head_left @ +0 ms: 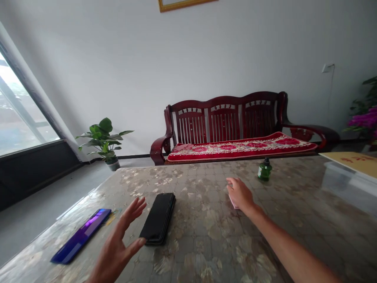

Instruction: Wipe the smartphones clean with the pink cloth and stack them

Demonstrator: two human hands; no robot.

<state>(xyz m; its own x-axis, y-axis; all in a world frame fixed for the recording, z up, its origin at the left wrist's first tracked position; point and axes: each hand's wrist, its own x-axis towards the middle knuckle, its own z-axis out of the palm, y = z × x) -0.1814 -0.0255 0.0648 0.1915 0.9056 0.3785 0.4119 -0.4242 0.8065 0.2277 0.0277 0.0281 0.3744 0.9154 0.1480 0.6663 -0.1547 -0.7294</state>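
My left hand [122,236] is open, its thumb apart from the fingers, beside the near left corner of a black phone [158,218] lying on the table. Further left lies a shiny blue-purple phone [81,236], face down or screen hidden; I cannot tell which. To the right, my right hand [240,193] is over a small pink object [233,201], mostly covered by the palm; whether the fingers grip it cannot be made out. Behind that hand, a green bottle with a black top [264,169] stands upright.
The table [200,236] has a patterned, glossy cover. At its right are a clear plastic box [347,182] and a yellow sheet with red marks [353,159]. Beyond stand a red wooden bench [225,122] and a potted plant [106,137].
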